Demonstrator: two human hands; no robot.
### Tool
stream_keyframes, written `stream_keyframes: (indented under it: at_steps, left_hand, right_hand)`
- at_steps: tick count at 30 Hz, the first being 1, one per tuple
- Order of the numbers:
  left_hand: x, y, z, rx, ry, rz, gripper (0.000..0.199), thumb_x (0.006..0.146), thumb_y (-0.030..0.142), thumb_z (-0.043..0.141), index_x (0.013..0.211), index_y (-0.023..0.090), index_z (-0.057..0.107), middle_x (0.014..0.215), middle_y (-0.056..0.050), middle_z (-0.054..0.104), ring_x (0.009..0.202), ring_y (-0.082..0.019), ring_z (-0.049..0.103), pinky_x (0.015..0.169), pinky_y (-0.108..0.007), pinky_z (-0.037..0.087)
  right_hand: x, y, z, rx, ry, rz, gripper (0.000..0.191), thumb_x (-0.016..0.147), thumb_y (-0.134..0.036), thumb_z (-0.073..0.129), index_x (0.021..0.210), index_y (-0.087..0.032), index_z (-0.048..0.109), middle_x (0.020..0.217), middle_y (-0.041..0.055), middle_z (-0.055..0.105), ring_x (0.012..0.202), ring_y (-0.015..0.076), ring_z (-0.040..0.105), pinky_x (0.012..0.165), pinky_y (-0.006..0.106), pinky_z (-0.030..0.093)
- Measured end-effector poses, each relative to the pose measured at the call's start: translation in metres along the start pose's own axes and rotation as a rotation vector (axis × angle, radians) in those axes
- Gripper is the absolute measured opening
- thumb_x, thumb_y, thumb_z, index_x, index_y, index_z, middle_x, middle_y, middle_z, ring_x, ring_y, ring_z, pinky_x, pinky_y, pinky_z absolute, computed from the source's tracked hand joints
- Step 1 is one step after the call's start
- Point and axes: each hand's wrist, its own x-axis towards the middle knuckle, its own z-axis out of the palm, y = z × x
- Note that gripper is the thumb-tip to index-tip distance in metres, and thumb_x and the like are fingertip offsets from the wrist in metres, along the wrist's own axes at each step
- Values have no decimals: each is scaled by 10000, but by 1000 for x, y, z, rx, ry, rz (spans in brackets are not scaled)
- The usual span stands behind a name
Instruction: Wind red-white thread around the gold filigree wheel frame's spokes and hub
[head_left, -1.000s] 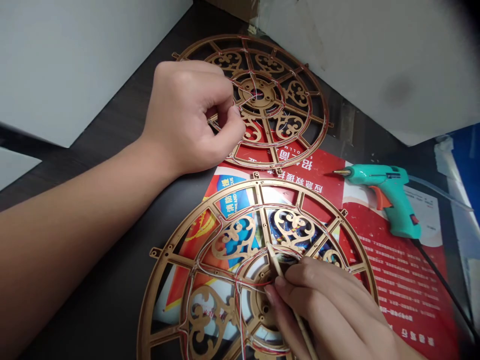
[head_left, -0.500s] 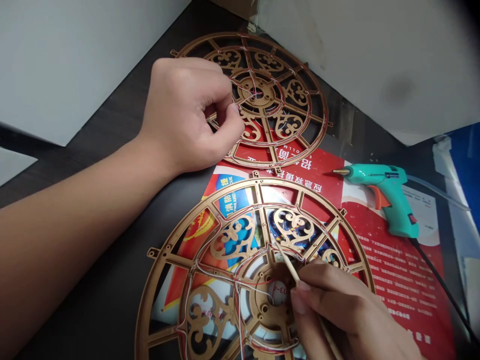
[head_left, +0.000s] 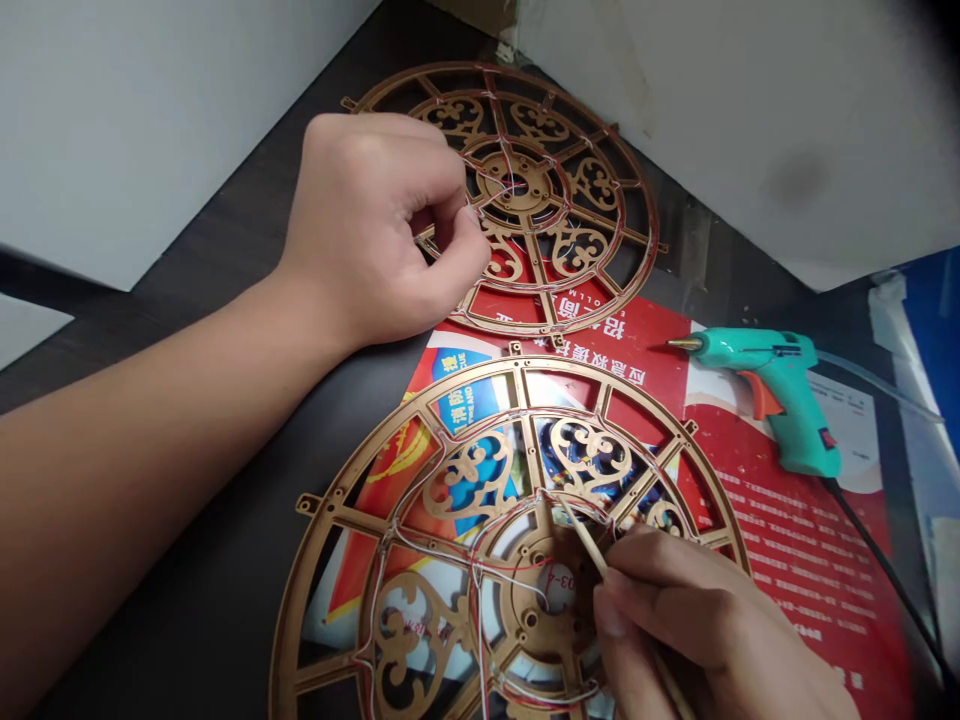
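A thin pointed wooden stick (head_left: 589, 542) is held slantwise in my right hand (head_left: 697, 620). Its tip is at the wires on the inner ring of the near gold round openwork frame (head_left: 336, 498). Red and white wires (head_left: 480, 600) run along that frame's rings and spokes, with loose ends near the hub. My left hand (head_left: 390, 220) is closed in a pinch over the left side of a second, similar gold frame (head_left: 534, 252). Whatever its fingertips hold, if anything, is hidden.
A teal hot glue gun (head_left: 795, 400) lies to the right, a glue stick in its back and a black cord trailing down. Printed red sheets (head_left: 787, 520) lie under the frames on the dark table (head_left: 217, 560). White panels (head_left: 150, 120) stand behind and at left.
The stick's tip has shifted slightly down along the inner ring, and my right hand has moved a little right and down. My left hand stays in place.
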Motion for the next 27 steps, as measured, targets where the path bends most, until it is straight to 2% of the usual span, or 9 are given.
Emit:
stream_keyframes:
  at_steps: [2,5,8,12,17,20,23,27]
  left_hand:
    - [0,0,0,1,-4,1,361,1004,307,505,678,165,446,683,57,350,729,-70,691,727,-242,328]
    - [0,0,0,-5,-5,2,337,997,266,524,684,162,455,678,59,354,734,-70,685,727,-244,324]
    - [1,1,-1,-5,-8,-9,338,997,268,523,685,160,452,679,58,356,717,-63,667,727,-245,324]
    - [2,2,-2,2,-24,-20,358,1011,308,494,687,164,441,689,56,354,706,-52,652,733,-243,323]
    - [2,2,0,-15,-19,-22,312,981,243,532,691,172,444,676,56,352,653,-31,529,725,-242,311]
    - [2,1,2,-35,14,-2,284,938,210,570,686,183,440,653,55,343,609,-37,438,699,-251,305]
    - [2,0,2,-36,12,-8,288,937,214,576,689,193,431,652,52,336,606,-49,456,694,-260,306]
    - [2,0,2,-35,9,-10,283,936,206,568,694,198,423,654,51,334,619,-56,490,697,-265,306]
  right_hand:
    - [5,1,1,18,2,-4,171,1118,-207,631,975,-287,582,776,-45,700,606,109,687,577,201,589]
    - [14,-1,6,11,10,21,200,1102,-405,723,954,-298,642,832,7,705,714,195,720,584,281,617]
    - [20,-5,10,4,24,18,261,1086,-502,738,935,-297,680,841,28,700,772,227,731,612,303,642]
    - [13,-7,9,10,37,21,236,1077,-455,749,919,-290,689,843,28,714,756,222,734,620,292,652]
    - [-4,-8,6,32,35,126,154,1065,-192,691,942,-277,656,861,-1,754,669,164,719,652,239,659]
    - [3,-10,9,19,30,81,158,1062,-322,750,924,-284,683,867,24,750,709,203,734,635,272,670]
    - [17,-10,12,17,23,33,224,1057,-456,771,917,-294,706,873,48,747,760,241,749,630,308,686]
    - [21,-7,10,27,1,42,191,1055,-437,768,939,-304,697,883,53,756,767,255,759,628,328,696]
